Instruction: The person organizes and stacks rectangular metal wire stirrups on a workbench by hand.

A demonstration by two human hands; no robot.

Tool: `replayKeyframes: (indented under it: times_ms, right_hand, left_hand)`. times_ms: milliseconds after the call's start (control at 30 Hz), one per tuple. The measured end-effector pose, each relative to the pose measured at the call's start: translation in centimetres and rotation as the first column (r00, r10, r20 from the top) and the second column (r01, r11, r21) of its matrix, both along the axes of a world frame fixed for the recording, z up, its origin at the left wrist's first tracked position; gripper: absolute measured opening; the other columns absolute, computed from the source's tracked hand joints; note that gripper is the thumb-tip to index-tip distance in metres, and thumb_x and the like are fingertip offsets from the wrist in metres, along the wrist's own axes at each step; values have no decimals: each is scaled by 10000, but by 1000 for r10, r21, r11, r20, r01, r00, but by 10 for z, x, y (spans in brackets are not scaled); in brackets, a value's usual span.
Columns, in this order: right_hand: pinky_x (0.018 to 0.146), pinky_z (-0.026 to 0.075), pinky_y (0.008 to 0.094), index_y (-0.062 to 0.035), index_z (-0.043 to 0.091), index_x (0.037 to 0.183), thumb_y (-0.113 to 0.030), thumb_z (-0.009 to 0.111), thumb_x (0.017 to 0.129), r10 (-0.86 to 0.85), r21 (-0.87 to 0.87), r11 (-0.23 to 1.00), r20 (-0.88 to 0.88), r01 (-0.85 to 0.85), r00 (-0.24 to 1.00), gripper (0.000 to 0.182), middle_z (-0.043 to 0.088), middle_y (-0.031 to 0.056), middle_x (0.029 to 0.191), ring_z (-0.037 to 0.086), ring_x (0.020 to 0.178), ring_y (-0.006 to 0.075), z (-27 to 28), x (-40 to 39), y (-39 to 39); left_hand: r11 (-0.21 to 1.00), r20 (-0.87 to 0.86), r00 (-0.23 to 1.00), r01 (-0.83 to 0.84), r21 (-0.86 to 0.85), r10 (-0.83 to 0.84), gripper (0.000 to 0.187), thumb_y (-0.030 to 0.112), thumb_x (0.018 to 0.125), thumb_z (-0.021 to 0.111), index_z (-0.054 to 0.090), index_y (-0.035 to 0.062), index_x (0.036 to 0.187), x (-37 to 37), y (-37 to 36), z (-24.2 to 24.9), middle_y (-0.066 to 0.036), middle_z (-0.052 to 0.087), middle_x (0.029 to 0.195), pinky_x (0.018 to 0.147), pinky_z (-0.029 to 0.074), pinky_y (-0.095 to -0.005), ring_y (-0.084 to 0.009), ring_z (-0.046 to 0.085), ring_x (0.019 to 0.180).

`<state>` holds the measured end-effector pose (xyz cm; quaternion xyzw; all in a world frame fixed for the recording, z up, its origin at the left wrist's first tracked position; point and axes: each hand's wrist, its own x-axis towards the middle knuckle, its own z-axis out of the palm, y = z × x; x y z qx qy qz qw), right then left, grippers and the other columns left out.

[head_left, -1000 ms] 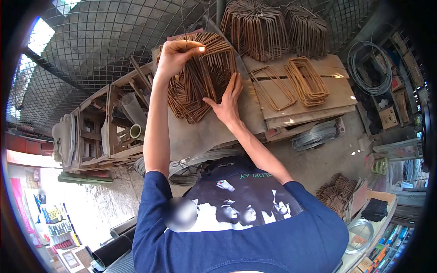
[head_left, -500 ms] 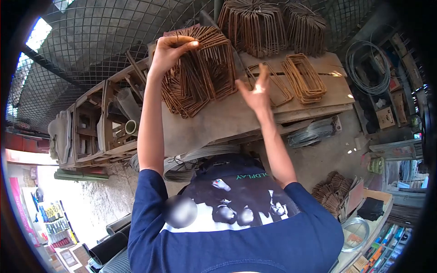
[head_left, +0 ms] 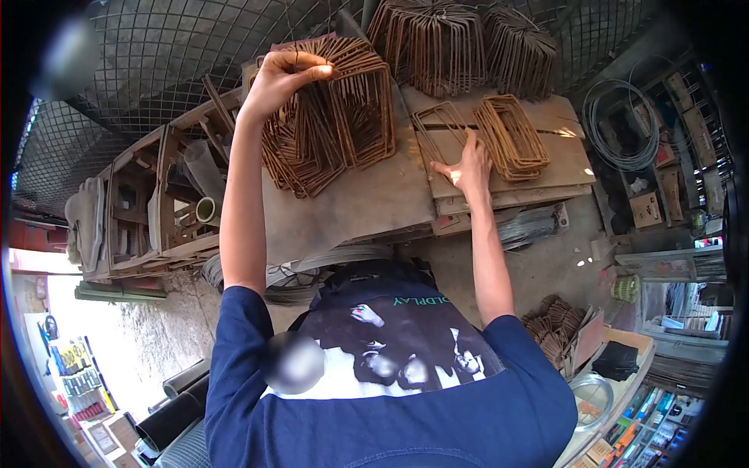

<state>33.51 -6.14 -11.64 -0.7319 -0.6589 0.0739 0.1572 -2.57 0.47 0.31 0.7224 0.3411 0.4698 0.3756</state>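
At the top of a hanging bundle of rusty rectangular wire frames (head_left: 363,117), my left hand (head_left: 292,76) is closed in a pinch; what lies between the fingertips is too small to make out. My right hand (head_left: 468,165) has its thumb and fingers apart over the wooden board, beside a few loose rusty frames (head_left: 437,117). A neat stack of rectangular frames (head_left: 511,139) lies just right of that hand.
Two more bundles of bent rods (head_left: 427,51) hang at the back. Wire mesh (head_left: 172,62) stands behind the wooden bench (head_left: 351,210). Coiled wire (head_left: 624,125) hangs at the right, with another wire coil (head_left: 328,261) below the bench.
My right hand has moved right and down, from near the hanging bundle to between the loose frames and the stack. My left hand stays pinched at the bundle's top. The view has shifted slightly.
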Motion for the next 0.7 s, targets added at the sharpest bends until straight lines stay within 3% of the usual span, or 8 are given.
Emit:
replayKeyframes:
  times_ms: [233, 333, 433, 500, 533, 600, 633, 700]
  right_hand:
    - [1033, 357, 518, -26, 226, 1436, -533, 857, 538, 31, 43, 998, 119, -36, 992, 1209, 403, 314, 1344, 402, 1253, 448, 6, 1, -8]
    - [1020, 374, 511, -24, 223, 1433, -493, 858, 568, 101, 1, 995, 19, -101, 995, 1171, 389, 317, 1351, 407, 1248, 450, 13, 9, -10]
    - [1009, 382, 500, -7, 271, 1406, -391, 839, 651, 107, 93, 990, -56, -102, 993, 1019, 378, 322, 1357, 403, 1250, 454, 13, 6, -14]
    - [913, 462, 464, -16, 387, 1345, -193, 725, 795, 108, 373, 923, -9, -97, 994, 670, 516, 293, 1241, 530, 1139, 410, 11, 0, -17]
    - [913, 462, 464, -16, 387, 1345, -193, 725, 795, 106, 374, 923, -8, -95, 994, 670, 516, 293, 1241, 530, 1139, 410, 15, -2, -17]
    - [792, 524, 417, -33, 493, 1266, -35, 583, 861, 127, 380, 925, -272, -15, 954, 415, 640, 233, 1052, 648, 937, 351, 27, -5, -18]
    - [792, 524, 417, -33, 493, 1266, -35, 583, 861, 126, 381, 925, -271, -14, 954, 415, 640, 233, 1052, 648, 937, 351, 25, -6, -16]
    - [618, 539, 393, -17, 546, 1168, 43, 530, 867, 215, 517, 851, -183, -92, 959, 307, 671, 197, 884, 681, 735, 304, 22, -8, -14]
  left_hand:
    - [999, -45, 999, -26, 36, 27, 203, 150, 828, 729, 716, -6, 958, 2, -6, 7, -76, 717, 883, 813, 533, -256, -120, 671, 839]
    - [999, -53, 998, -31, 30, 33, 202, 156, 830, 729, 717, -3, 953, 0, -3, 3, -75, 716, 884, 813, 534, -257, -120, 670, 842]
    - [1000, -14, 1000, 5, 2, -5, 205, 160, 829, 730, 717, -1, 956, 0, -1, 1, -73, 715, 887, 813, 534, -257, -119, 669, 844]
    - [1000, -4, 1000, 15, -2, -15, 206, 159, 828, 730, 716, -1, 957, 1, -1, 1, -72, 715, 888, 813, 534, -257, -118, 669, 843]
    - [1000, 4, 1000, 23, -5, -23, 207, 159, 828, 730, 715, -1, 959, 1, -2, 2, -72, 715, 890, 813, 534, -257, -118, 669, 843]
    - [1000, -17, 1000, 7, 1, -7, 208, 159, 828, 731, 715, -1, 960, 1, -4, 4, -70, 715, 889, 814, 534, -257, -117, 668, 843]
    - [1000, -38, 999, -10, 5, 10, 208, 158, 828, 731, 715, 0, 961, 2, -5, 4, -69, 715, 889, 815, 533, -258, -116, 668, 844]
    - [1000, -26, 1000, -10, -9, 10, 203, 157, 828, 730, 716, 1, 958, 1, -5, 1, -67, 715, 886, 812, 531, -257, -114, 667, 842]
